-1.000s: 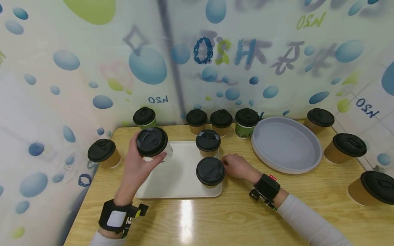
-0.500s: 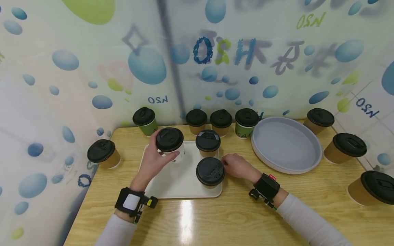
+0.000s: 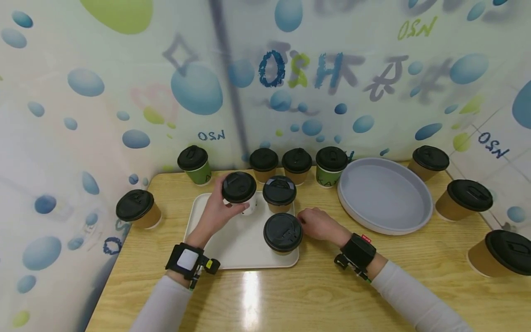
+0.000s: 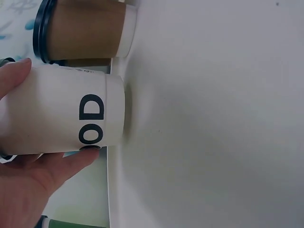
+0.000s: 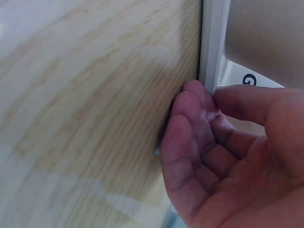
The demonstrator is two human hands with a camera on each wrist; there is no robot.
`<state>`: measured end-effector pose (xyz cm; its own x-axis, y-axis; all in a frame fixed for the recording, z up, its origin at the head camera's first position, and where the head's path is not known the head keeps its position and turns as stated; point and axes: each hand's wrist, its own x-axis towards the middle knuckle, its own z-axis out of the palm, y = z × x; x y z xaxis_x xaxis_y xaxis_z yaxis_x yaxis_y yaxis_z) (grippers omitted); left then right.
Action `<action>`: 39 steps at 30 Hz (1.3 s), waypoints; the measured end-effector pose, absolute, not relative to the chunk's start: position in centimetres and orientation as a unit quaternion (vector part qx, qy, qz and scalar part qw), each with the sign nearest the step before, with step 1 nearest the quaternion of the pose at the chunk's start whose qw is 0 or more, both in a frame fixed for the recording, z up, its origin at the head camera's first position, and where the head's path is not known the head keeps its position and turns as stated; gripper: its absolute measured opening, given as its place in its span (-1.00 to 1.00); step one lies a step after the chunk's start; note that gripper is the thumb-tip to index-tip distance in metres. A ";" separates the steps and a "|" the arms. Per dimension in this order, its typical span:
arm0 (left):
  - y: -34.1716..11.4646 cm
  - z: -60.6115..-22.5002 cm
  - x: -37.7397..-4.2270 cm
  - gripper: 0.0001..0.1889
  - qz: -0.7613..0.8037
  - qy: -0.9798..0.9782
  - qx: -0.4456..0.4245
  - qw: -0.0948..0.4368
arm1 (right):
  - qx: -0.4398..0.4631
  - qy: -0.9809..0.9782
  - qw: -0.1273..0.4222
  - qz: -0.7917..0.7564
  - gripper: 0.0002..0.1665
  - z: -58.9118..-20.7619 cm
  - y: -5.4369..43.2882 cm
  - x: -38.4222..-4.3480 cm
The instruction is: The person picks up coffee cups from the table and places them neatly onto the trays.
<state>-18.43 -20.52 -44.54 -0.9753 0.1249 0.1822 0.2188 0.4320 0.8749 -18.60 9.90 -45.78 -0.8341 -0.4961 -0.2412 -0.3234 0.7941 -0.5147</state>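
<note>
My left hand (image 3: pixel 219 210) grips a white paper coffee cup (image 4: pixel 61 111) with a black lid, its thumb and fingers around the sides. The cup is upright over the back of the white tray (image 3: pixel 232 249); I cannot tell whether its base touches the tray. To its right, two brown cups with black lids stand on the tray, a rear one (image 3: pixel 280 191) and a front one (image 3: pixel 283 233). At the tray's right edge my right hand (image 3: pixel 319 223) pinches the rim between thumb and curled fingers (image 5: pixel 180 137).
Along the back stand a green cup (image 3: pixel 196 166), two brown cups and another green cup (image 3: pixel 330 167). One brown cup (image 3: pixel 138 208) is at the left; several more line the right side. A round grey tray (image 3: pixel 386 196) lies right of my right hand on the wooden table (image 3: pixel 315 295).
My left hand has carried the white cup to the right over the tray, toward the rear brown cup, and lower. The right hand stays at the tray's edge.
</note>
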 end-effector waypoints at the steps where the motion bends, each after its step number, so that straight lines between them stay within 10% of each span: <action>1: -20.4 -44.6 -18.5 0.04 -0.526 -0.843 -0.102 0.040 | -0.221 0.928 0.186 -0.234 -0.66 -45.8 9.9 -18.6; 39: -20.9 -44.1 -17.8 0.19 -0.500 -0.860 -0.098 0.024 | -0.222 0.925 0.200 -0.234 -0.67 -45.6 9.9 -18.6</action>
